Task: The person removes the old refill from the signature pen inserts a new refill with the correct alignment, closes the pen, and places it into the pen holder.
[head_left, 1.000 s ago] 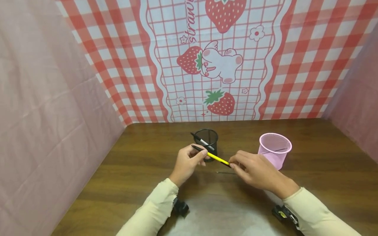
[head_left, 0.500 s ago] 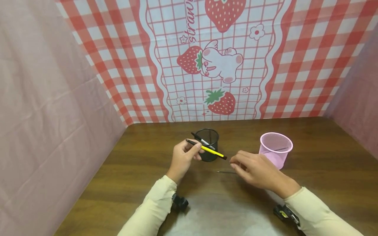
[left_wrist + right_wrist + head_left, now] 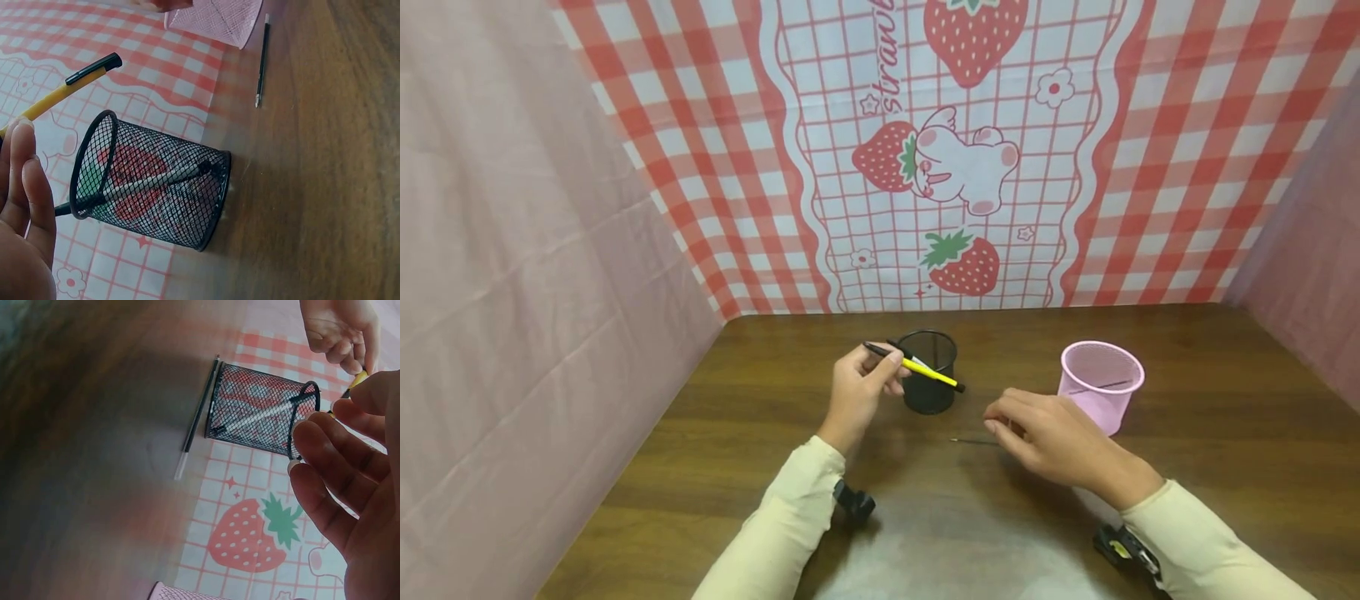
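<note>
My left hand [image 3: 857,392] pinches a yellow pen [image 3: 934,372] with black ends between thumb and fingers, in front of the black mesh pen holder [image 3: 928,400]. In the left wrist view, the pen's clip end points away from the fingertips. A white-and-black pen [image 3: 150,184] leans inside that holder. To the right, my right hand [image 3: 1048,433] hovers over the table with loosely bent fingers; I see nothing held in it. Beneath its fingertips lies a thin black pen refill [image 3: 973,442] with a metal tip, partly hidden in the head view but whole in the left wrist view.
A pink mesh pen holder [image 3: 1101,389] stands behind the right hand, with a thin dark stick [image 3: 1112,385] showing in it. The wooden table [image 3: 700,467] meets a strawberry-print cloth [image 3: 842,208] at the back. Pink cloth [image 3: 550,275] hangs along the left side.
The yellow pen's right end has left the right hand's fingertips. My left hand has carried the pen left and slightly up, towards the black holder. The right hand stays nearly in place.
</note>
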Action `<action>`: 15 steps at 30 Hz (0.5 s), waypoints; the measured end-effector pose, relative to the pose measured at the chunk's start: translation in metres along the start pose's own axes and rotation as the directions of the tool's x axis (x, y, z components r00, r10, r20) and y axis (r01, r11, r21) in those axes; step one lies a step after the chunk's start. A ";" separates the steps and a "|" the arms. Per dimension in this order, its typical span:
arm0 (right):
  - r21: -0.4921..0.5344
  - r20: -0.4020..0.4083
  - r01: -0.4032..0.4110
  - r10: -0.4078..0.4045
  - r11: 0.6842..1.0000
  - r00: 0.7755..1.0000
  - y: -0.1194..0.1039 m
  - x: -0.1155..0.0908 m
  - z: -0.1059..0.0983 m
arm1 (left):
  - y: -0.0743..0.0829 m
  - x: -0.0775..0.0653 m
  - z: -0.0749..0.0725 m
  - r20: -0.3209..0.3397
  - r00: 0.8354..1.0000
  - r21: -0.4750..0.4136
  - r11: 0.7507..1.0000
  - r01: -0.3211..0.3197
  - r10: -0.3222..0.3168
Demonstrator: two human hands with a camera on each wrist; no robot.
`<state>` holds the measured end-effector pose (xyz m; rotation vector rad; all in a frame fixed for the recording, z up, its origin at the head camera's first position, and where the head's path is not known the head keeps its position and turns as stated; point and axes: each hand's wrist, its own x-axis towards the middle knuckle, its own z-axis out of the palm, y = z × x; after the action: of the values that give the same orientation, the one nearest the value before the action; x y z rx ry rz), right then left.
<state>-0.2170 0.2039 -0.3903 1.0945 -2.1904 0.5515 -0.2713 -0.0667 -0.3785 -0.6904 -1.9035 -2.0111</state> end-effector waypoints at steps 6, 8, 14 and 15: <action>0.007 0.007 0.000 0.000 1.000 1.000 -0.001 0.001 -0.001 | -0.001 0.005 -0.001 -0.028 1.000 0.011 1.000 0.007 -0.007; 0.003 0.009 -0.002 0.002 1.000 1.000 -0.001 0.000 -0.002 | -0.005 0.008 -0.001 -0.041 0.999 -0.006 1.000 0.010 -0.010; 0.001 0.002 0.011 -0.011 1.000 1.000 -0.001 -0.001 -0.002 | -0.005 0.015 -0.001 -0.087 0.996 -0.014 1.000 0.017 -0.018; 0.002 0.004 0.013 -0.013 1.000 1.000 -0.001 -0.001 -0.002 | -0.005 0.015 -0.001 -0.095 0.995 -0.011 1.000 0.018 -0.019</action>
<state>-0.2153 0.2053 -0.3893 1.1104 -2.1850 0.5463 -0.2872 -0.0659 -0.3750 -0.5706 -1.8532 -2.0286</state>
